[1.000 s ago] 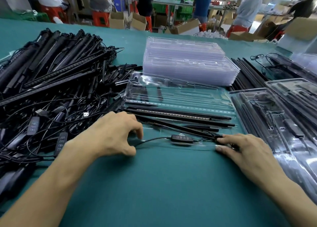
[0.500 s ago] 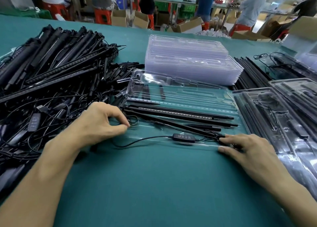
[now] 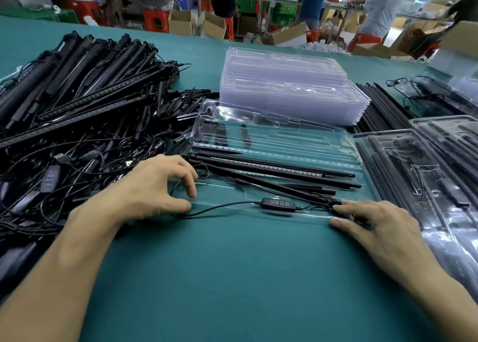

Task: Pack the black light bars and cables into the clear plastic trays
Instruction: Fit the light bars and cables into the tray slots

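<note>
- Left hand (image 3: 155,186) is palm down, its forearm coming in from the lower left. The fingers are curled, index tip apart from the thumb; whether its grip holds anything cannot be told.
- Right hand (image 3: 380,228) lies flat, palm down, fingers straight and pointing left.

Left hand (image 3: 155,186) holds cable (image 3: 227,204); right hand (image 3: 375,222) rests on tray (image 3: 310,140) corner.
</note>
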